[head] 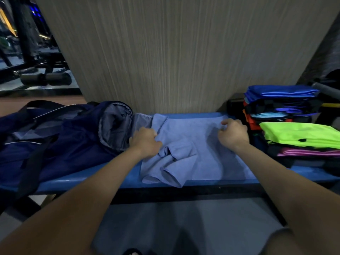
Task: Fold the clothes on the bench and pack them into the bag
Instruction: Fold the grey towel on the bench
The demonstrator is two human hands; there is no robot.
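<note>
So the light blue cloth (pixel 193 150) is spread out on the blue bench (pixel 88 178), pretty much dead center, with its near edge hanging right at the front lip of the seat. It's mostly flat on the right half, but the left-front part is bunched up into a couple of rolled folds. The left hand (pixel 146 142) sits on the cloth's left edge with fingers curled in, pinching the fabric right above that bunched bit. The right hand (pixel 232 134) is over by the far right corner of the cloth, fingers curled and gripping the fabric there too, so the cloth runs between the two hands.

Just left of the cloth is the navy bag (pixel 60 137), lying on the bench with its mouth open toward the cloth, grey lining showing. The left hand is right next to that opening.

On the right end of the bench there's a stack of folded clothes (pixel 281 105), blues and black with some orange, and in front of it a neon green garment (pixel 301 134) on top of a pink one (pixel 309 151). The right hand is just beside those piles.

Behind the bench is a wood-grain panel (pixel 174 52), and gym equipment (pixel 36 70) off in the dim back left.
</note>
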